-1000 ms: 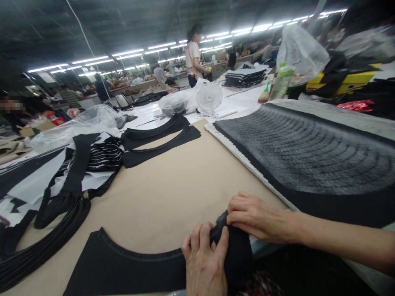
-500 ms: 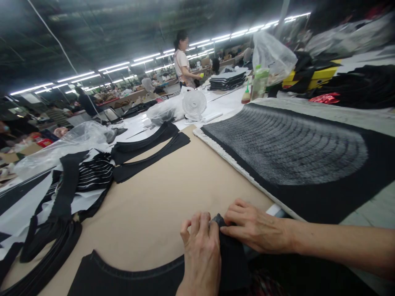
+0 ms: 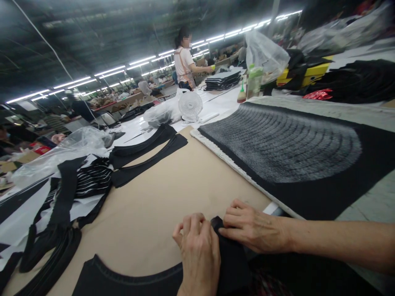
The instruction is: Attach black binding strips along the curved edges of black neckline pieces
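1. Step in hand, by the look of it: folding or lining up the near right corner of the black cut piece (image 3: 132,279), laid flat at the near edge of the paper-covered worktop (image 3: 173,185), curved neckline edge facing away.
2. Left hand (image 3: 197,250): grip closed, fingers curled down over the corner.
3. Right hand (image 3: 253,228): grip low and flat, thumb and fingertips nipping the same corner from the right, close against the left.
4. Next move, as a judgement: calls for one hand pinning the corner and the other smoothing, without dragging the piece across the paper.
5. Just right of the forearm: a grey ribbed panel (image 3: 286,144), the only crowding.
6. Well apart to the left: curved black strips (image 3: 145,152), striped fabric (image 3: 92,179), black bands (image 3: 52,255).
7. Farther off: small white fan (image 3: 190,106), plastic bag (image 3: 61,150), co-worker (image 3: 184,61).
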Demonstrator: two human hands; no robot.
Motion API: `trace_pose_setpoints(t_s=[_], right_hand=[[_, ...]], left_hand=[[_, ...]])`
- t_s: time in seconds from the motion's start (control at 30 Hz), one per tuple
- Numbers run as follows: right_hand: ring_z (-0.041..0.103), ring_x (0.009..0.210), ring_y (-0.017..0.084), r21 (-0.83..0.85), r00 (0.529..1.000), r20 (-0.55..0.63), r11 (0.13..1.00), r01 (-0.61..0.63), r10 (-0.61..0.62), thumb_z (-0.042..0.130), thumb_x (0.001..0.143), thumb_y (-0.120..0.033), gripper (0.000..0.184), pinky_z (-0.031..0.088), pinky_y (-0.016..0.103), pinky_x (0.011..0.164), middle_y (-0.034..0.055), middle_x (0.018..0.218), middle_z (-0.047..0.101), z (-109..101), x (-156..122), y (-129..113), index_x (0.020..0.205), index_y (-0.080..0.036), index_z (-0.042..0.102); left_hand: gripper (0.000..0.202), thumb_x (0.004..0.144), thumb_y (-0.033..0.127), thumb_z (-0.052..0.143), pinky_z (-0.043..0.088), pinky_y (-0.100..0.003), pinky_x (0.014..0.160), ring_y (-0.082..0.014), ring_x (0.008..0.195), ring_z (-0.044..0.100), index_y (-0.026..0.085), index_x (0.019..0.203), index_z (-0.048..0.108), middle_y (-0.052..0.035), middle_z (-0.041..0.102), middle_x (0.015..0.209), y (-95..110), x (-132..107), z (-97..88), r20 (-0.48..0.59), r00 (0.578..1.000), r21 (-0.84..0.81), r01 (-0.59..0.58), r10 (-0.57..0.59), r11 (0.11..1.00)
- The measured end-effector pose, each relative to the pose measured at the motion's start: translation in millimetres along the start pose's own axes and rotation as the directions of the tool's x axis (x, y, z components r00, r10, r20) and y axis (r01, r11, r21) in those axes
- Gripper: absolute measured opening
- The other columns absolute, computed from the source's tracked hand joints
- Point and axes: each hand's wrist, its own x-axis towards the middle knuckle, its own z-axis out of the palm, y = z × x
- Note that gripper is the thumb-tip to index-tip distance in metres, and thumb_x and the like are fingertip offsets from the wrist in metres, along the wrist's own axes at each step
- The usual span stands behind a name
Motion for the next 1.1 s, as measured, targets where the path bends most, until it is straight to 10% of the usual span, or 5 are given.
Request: trace_pose_setpoints(t_s=[0.17, 0.37, 0.67, 0.93, 1.1], right_hand=[[0.045, 0.074, 0.018, -0.002, 1.0, 0.019, 1.0, -0.017, 0.017, 0.043, 0.088, -0.012, 0.024, 0.031, 0.036, 0.075, 0.0042, 0.082, 0.057, -2.5, 2.9, -2.1, 0.102, -0.016, 0.061], [0.048, 0.08, 0.019, 0.161, 0.985, 0.101, 0.974, -0.158, 0.143, 0.046, 0.088, -0.013, 0.016, 0.032, 0.036, 0.078, 0.0044, 0.088, 0.059, -12.2, 11.1, -6.1, 0.096, -0.019, 0.058], [0.053, 0.081, 0.019, 0.351, 0.809, 0.179, 0.732, -0.584, 0.56, 0.054, 0.081, -0.011, 0.017, 0.036, 0.035, 0.079, 0.0008, 0.089, 0.06, -11.1, 21.6, -17.0, 0.095, -0.021, 0.053], [0.055, 0.084, 0.019, 0.236, 0.817, 0.188, 0.783, -0.576, 0.544, 0.054, 0.088, -0.015, 0.006, 0.034, 0.036, 0.079, 0.0009, 0.091, 0.062, -9.9, 36.6, -18.5, 0.089, -0.02, 0.057], [0.053, 0.084, 0.019, 0.209, 0.824, 0.18, 0.797, -0.566, 0.538, 0.057, 0.085, -0.013, 0.008, 0.032, 0.036, 0.078, 0.0, 0.09, 0.06, -4.4, 38.3, -17.3, 0.086, -0.021, 0.055]], left_hand=[[0.015, 0.083, 0.013, 0.056, 0.031, -0.04, 0.085, -0.0205, 0.091, 0.056, 0.022, 0.074, 0.064, -0.0009, 0.063, 0.088, -10.1, 4.5, -7.0, 0.056, 0.974, 0.005, 0.22, -0.22, 0.975], [0.016, 0.084, 0.012, 0.057, 0.035, -0.037, 0.084, -0.0194, 0.093, 0.056, 0.025, 0.079, 0.066, 0.0, 0.06, 0.089, -11.9, -3.2, -5.8, 0.116, 0.98, -0.095, 0.174, -0.163, 0.98], [0.028, 0.089, 0.009, 0.047, 0.034, -0.035, 0.086, -0.0177, 0.097, 0.057, 0.028, 0.098, 0.066, 0.0005, 0.062, 0.094, -31.9, -23.6, -17.3, 0.174, 0.959, -0.196, 0.258, -0.225, 0.946], [0.024, 0.091, 0.029, 0.049, 0.03, -0.037, 0.083, -0.021, 0.095, 0.056, 0.023, 0.077, 0.067, -0.0009, 0.064, 0.088, -25.5, 22.6, -25.0, 0.595, 0.708, -0.037, 0.498, -0.381, 0.867], [0.027, 0.088, 0.033, 0.049, 0.028, -0.037, 0.082, -0.0217, 0.094, 0.056, 0.021, 0.07, 0.065, -0.0014, 0.065, 0.086, -22.2, 36.0, -16.8, 0.65, 0.664, 0.027, 0.466, -0.37, 0.884]])
